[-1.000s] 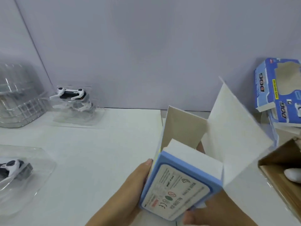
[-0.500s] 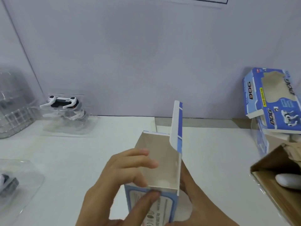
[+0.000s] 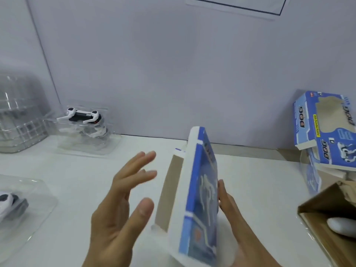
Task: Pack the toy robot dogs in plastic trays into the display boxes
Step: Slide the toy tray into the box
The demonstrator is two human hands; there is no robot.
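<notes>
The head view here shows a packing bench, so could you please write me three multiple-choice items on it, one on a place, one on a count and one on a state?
1. Where does the toy robot dog in its clear tray stand?
A. At the back left, by the wall
B. Inside the cardboard carton
C. On top of the blue boxes

2. How many hands touch the blue display box in the middle?
A. None
B. One
C. Two

3. How is the left hand?
A. Curled round a tray
B. Open, fingers spread, holding nothing
C. Pressed flat on the table

Answers:
1 A: the tray stands against the rear wall on the left.
2 B: only the right hand holds the box, from its far side.
3 B: its fingers are straight and clear of the box.
</notes>
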